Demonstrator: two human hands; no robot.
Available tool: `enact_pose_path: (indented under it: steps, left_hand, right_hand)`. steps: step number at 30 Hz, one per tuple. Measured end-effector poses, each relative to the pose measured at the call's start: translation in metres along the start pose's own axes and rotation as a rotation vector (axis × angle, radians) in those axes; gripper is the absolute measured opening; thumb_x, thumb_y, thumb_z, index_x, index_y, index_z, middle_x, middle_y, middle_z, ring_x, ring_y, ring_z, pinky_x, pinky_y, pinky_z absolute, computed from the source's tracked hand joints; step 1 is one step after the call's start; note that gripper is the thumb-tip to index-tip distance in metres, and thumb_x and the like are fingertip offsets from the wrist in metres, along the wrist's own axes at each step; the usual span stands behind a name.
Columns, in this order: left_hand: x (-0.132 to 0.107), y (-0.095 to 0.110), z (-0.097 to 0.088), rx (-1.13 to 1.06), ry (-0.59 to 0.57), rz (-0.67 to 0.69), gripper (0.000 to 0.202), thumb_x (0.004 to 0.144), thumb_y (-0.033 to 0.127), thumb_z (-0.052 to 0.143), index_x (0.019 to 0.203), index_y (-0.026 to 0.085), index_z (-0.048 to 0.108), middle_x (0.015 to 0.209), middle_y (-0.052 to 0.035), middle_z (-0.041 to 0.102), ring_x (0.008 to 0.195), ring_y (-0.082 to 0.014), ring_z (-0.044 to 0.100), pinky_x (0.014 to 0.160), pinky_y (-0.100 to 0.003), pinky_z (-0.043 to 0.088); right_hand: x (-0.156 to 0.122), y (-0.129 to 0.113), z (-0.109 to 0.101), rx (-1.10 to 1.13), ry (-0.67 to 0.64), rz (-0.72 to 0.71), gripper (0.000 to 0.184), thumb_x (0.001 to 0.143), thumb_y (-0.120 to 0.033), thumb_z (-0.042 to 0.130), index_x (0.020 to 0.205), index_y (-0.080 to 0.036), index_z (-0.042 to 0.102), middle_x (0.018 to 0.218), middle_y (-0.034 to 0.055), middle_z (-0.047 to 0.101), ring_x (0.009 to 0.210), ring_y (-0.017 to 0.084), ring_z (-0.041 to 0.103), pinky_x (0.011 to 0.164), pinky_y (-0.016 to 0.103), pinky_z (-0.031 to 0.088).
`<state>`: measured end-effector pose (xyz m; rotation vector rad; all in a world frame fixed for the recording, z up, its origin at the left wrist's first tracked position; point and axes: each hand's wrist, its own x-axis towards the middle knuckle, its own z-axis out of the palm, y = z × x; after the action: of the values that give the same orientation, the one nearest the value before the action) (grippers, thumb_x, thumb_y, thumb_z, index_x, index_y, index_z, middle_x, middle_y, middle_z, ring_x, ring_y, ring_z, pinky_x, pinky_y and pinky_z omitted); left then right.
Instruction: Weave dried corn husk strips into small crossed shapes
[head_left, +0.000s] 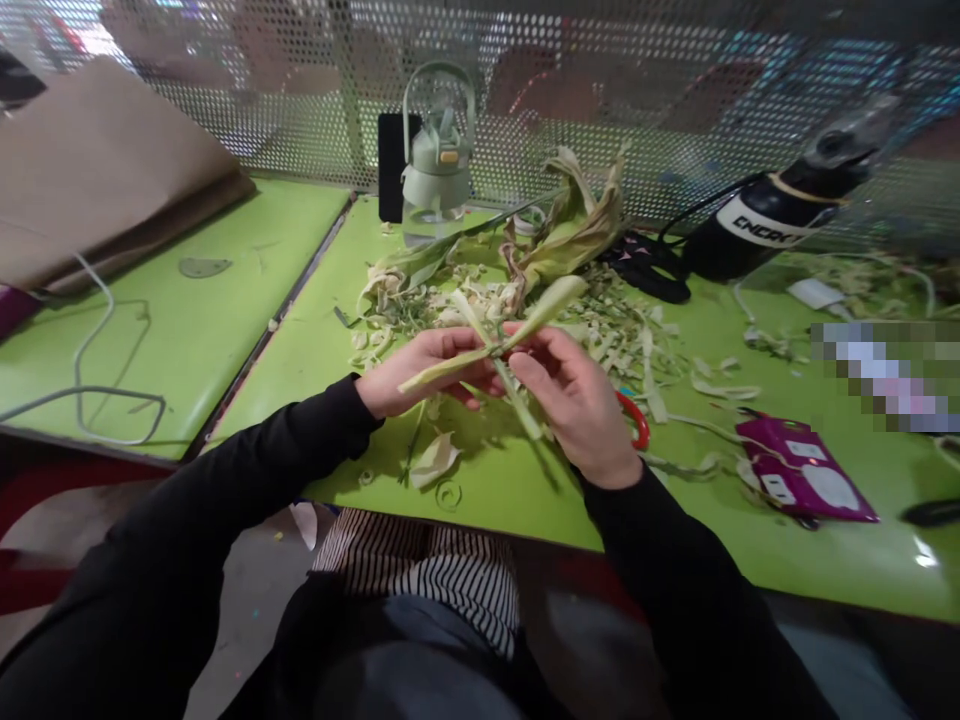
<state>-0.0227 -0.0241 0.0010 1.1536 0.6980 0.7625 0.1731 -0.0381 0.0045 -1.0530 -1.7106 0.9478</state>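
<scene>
Between my two hands is a cross-shaped piece of corn husk strips (551,305), its pale arms spreading out from a knotted middle. My left hand (427,368) grips it from the left, fingers curled beneath one strip. From the other side my right hand (574,400) pinches near the crossing with thumb and fingers. Just behind lies a heap of husk scraps (480,298), with larger dried husks (577,235) on top. A loose husk piece (435,460) rests on the table below my hands. Red-handled scissors (636,420) show partly beside my right hand.
Along the perforated metal screen (300,110) stand a pale green bottle (436,180), a dark phone (391,165) and a black bottle (765,225). A purple pouch (806,468) lies at right. Brown paper (112,170) and a bent wire (79,350) are on the left green table (247,290).
</scene>
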Motion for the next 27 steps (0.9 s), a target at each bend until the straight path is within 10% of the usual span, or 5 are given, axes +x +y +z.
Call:
enact_pose_path:
  steps: [6,13,21,27]
  left_hand:
    - [-0.004,0.005,-0.001,0.523,0.083,0.233,0.011,0.088,0.025,0.065,0.088,0.014,0.065,0.084,-0.0012,0.058,0.071,-0.0079,0.053,0.061,-0.019,0.049]
    - [-0.004,-0.002,0.005,0.234,0.146,0.311,0.039,0.086,0.03,0.071,0.116,0.02,0.049,0.098,-0.0012,0.062,0.073,-0.0083,0.066,0.065,-0.019,0.057]
    - [-0.007,0.003,0.004,0.33,0.015,0.415,0.027,0.09,0.036,0.069,0.101,0.012,0.06,0.086,-0.0027,0.066,0.074,-0.0096,0.068,0.071,-0.02,0.059]
    - [-0.011,0.0,0.006,0.223,-0.027,0.431,0.021,0.085,0.025,0.074,0.095,0.012,0.061,0.08,-0.001,0.069,0.067,-0.008,0.07,0.066,-0.018,0.06]
  right_hand:
    - [-0.004,0.001,0.006,0.041,0.169,-0.033,0.017,0.086,-0.041,0.072,0.087,-0.024,0.072,0.074,-0.0023,0.063,0.059,0.011,0.052,0.052,0.025,0.043]
    - [-0.007,-0.004,0.009,0.022,0.114,-0.018,0.017,0.085,-0.039,0.073,0.088,-0.023,0.068,0.067,-0.0038,0.062,0.055,0.01,0.052,0.05,0.024,0.041]
    - [-0.009,-0.01,-0.001,-0.327,-0.036,-0.118,0.025,0.097,-0.042,0.057,0.083,-0.022,0.058,0.06,-0.0041,0.051,0.049,0.01,0.042,0.047,0.026,0.031]
    - [-0.013,-0.021,-0.004,-0.165,-0.134,-0.165,0.034,0.101,-0.033,0.049,0.069,-0.021,0.054,0.059,-0.0039,0.045,0.052,0.01,0.041,0.052,0.028,0.034]
